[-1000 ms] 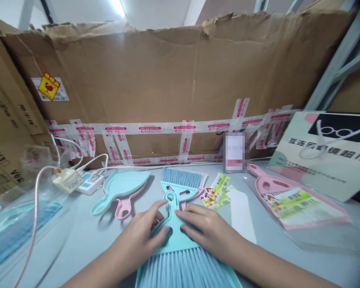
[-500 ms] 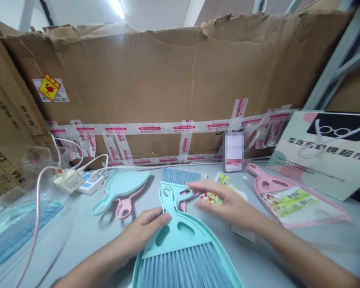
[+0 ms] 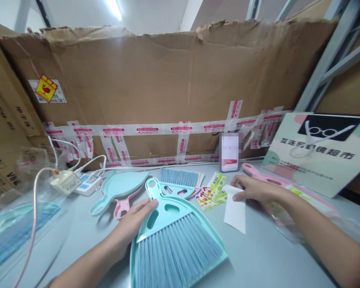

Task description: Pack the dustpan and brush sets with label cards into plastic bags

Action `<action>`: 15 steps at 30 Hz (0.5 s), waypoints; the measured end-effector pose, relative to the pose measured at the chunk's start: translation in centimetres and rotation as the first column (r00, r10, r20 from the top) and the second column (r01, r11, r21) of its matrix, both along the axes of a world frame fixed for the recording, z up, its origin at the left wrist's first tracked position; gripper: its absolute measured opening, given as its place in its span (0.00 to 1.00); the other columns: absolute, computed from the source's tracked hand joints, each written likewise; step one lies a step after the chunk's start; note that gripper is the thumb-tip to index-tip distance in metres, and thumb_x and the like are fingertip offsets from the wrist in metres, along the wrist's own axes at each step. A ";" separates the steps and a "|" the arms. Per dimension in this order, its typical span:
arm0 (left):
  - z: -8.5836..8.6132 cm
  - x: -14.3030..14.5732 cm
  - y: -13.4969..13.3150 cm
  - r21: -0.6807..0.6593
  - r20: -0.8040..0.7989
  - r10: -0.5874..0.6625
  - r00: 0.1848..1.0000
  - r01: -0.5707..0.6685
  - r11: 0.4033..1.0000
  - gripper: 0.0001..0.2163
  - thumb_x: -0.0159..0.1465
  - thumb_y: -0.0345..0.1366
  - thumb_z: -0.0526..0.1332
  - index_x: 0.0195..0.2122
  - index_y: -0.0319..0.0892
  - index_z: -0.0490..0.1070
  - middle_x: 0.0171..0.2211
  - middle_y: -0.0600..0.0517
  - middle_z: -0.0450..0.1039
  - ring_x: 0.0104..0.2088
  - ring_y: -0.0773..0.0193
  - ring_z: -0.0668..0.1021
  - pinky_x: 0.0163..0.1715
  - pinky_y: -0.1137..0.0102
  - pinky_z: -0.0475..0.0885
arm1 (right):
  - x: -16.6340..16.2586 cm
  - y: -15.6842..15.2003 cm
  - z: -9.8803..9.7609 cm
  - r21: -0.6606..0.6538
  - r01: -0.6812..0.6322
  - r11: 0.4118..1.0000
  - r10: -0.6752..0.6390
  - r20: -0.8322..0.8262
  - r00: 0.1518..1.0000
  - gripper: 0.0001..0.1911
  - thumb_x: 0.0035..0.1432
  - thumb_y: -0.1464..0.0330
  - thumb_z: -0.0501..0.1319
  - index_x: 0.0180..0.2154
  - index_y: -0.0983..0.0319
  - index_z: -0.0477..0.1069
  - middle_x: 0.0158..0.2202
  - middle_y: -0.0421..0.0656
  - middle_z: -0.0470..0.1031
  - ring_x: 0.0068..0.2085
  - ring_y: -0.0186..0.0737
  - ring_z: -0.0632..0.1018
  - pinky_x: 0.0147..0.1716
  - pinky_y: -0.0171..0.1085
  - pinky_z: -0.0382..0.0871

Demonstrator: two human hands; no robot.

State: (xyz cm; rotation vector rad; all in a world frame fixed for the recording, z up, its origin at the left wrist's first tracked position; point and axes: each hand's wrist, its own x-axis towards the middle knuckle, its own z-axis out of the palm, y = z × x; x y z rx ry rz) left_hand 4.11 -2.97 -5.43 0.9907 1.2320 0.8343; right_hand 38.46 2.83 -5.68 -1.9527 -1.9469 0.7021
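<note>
My left hand (image 3: 139,216) is closed around the upper left side of a light-blue dustpan (image 3: 219,256), its thumb on top near the handle. A matching brush (image 3: 174,248) with blue bristles sits nested in the dustpan, bristles toward me. On the right, my right hand (image 3: 252,190) has its thumb and curled fingers at the top edge of a white paper card (image 3: 235,216), pinching it. Left of that card lie several green, printed labels (image 3: 214,192). Behind the dustpan handle rest blue-bristled brushes (image 3: 180,178), with pink showing beneath.
A light-blue dustpan (image 3: 126,182) overlaps a pink one at the left. A bagged pink dustpan set (image 3: 315,200) lies under my right forearm. Further back stand a phone (image 3: 229,152), a paper bag (image 3: 315,160) and a large carton (image 3: 156,80). A power strip (image 3: 88,184) trails cables.
My right hand has moved right, from above the brush handle to the white card. The dustpan and brush in my left hand have turned slightly and shifted left.
</note>
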 end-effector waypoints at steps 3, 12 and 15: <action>-0.1 -0.1 0.0 -0.031 0.046 0.035 0.998 -0.033 0.999 0.21 0.53 0.48 0.61 0.44 0.39 0.72 0.42 0.45 0.75 0.41 0.58 0.76 0.45 0.68 0.68 | -1.2 -0.6 1.9 0.172 0.077 0.982 -0.058 -0.117 0.991 0.11 0.45 0.61 0.60 0.29 0.61 0.66 0.32 0.43 0.73 0.35 0.42 0.74 0.32 0.37 0.66; -0.2 1.0 -0.1 -0.129 0.341 0.102 0.934 -0.061 0.990 0.16 0.55 0.39 0.62 0.43 0.36 0.71 0.38 0.45 0.77 0.38 0.58 0.78 0.42 0.67 0.72 | -12.2 -6.6 0.5 0.833 -0.408 0.374 0.457 0.218 0.862 0.12 0.57 0.73 0.53 0.41 0.58 0.71 0.41 0.44 0.76 0.44 0.42 0.75 0.42 0.45 0.68; -0.6 0.9 0.1 -0.122 0.348 0.231 0.909 -0.200 0.972 0.18 0.56 0.39 0.62 0.47 0.39 0.68 0.38 0.46 0.77 0.37 0.58 0.79 0.37 0.67 0.75 | -13.8 -7.0 -1.0 0.748 -0.515 0.418 0.497 0.286 0.819 0.14 0.58 0.71 0.52 0.45 0.61 0.70 0.46 0.45 0.74 0.48 0.41 0.73 0.46 0.45 0.68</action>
